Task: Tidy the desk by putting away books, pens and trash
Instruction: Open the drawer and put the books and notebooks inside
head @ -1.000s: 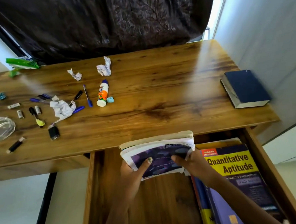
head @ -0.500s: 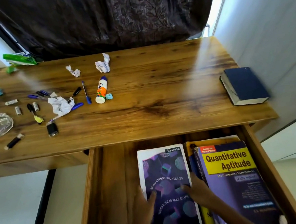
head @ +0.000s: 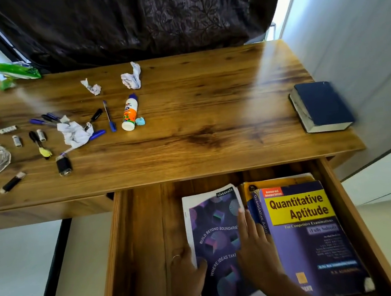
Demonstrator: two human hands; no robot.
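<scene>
- The notebook (head: 219,245) with the purple cover lies flat in the open drawer (head: 139,248) at the bottom centre of the frame, its long axis running from the bottom edge up toward the desk, just beside the "Quantitative Aptitude" book (head: 310,239) on its right.
- The left hand (head: 187,271) rests at the notebook's left edge, fingers spread and open, thumb lying over the cover; it grips nothing.
- The right hand (head: 255,244) lies flat and open, palm down, along the notebook's right edge where it meets the thicker book, fingers pointing up the frame.
- By my reading, this book is as good as stowed and the hands are only squaring it against its neighbour.
- The one book left on the desk (head: 210,113) is the dark blue book (head: 321,106) at the right edge of the frame, above and to the right of both hands, its long axis running roughly up and down the frame.
- The right hand is plainly the nearer one for it; a reach up and rightward over the drawer front looks like the natural next move.
- Pens (head: 109,115), the glue bottle (head: 129,113) and crumpled paper (head: 75,134) sit well apart at the left of the frame, on the left hand's side.
</scene>
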